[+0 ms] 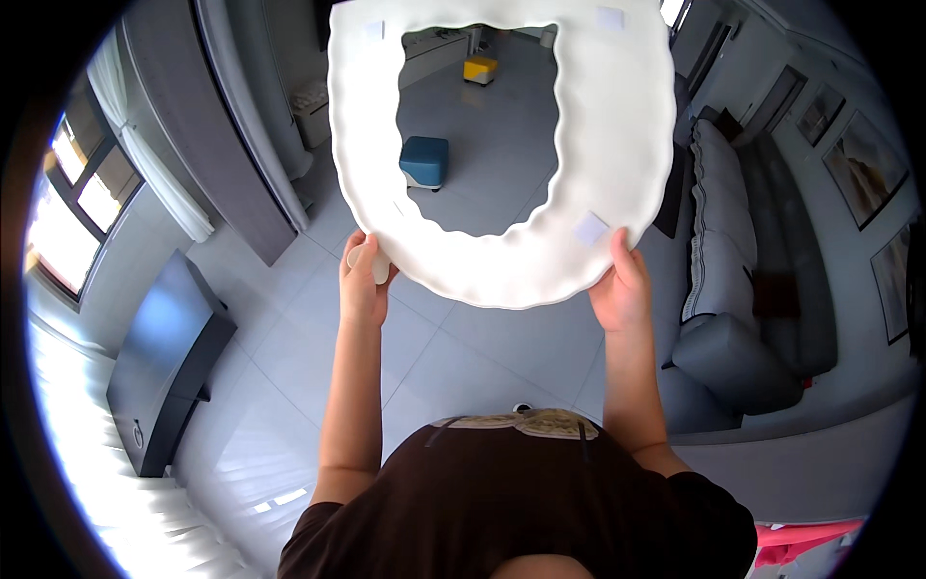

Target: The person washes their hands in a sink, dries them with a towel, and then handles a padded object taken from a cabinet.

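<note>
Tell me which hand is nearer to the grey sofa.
Right. The right hand holds the white frame at its lower right, left of the grey sofa in view; the left hand holds the frame's lower left, farther from the sofa.

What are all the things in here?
Wavy ring: one, white, upper middle
Patches: at least three, pale, on ring
Rounded piece: one, cream, lower left
Near stool: one, blue, through opening
Far stool: one, yellow, behind
Sofa: one, grey, right
Framed pictures: three, muted, right
Window: one, dark-framed, left
Curtains: several, pale, left
Glossy slab: one, black, left
Cloth: one, pink, lower right
Tiled floor: one, grey, below
Shirt: one, dark, bottom
Left hand, right hand: one each, bare, gripping ring
</note>
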Tool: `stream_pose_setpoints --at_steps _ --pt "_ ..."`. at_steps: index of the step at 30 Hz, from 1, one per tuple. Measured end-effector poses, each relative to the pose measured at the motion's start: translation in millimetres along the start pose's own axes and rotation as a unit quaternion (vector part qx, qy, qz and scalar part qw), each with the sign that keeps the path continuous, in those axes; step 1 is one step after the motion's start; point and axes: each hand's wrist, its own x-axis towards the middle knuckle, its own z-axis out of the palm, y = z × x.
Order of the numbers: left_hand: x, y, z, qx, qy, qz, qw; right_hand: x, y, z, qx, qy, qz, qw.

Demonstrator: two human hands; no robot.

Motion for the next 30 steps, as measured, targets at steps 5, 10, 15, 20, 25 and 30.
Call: stream_pose_setpoints --at_steps 5,10,15,20,25,30 --pt "-9.5 -2.6 14.9 0.488 0.215 0.273 0.8 5.1 2.4 10.9 -0.063 0.029 -0.009 0.998" --pt "-35.0 5.5 62.9 0.525 -0.031 0.464 0.713 3.7 33.3 25.8 -0.065 0.054 0.023 0.996" --pt "-47.2 -22.0 117.5 0.545 -0.137 0.458 0.689 -10.0 56.0 61.8 0.154 -0.016 0.139 0.978" --pt "-38.6 -39.2 112.4 0.542 -0.184 0.439 0.693 -10.5 50.8 45.8 0.232 -0.036 0.155 0.96" --pt "-39.6 -40.7 90.2 0.496 -0.246 0.458 0.696 -8.2 40.4 29.5 0.259 -0.037 0.173 0.949" --pt "-41.7 -30.2 83.6 0.492 -0.273 0.458 0.688 -12.0 31.9 28.2 0.318 -0.019 0.208 0.925"
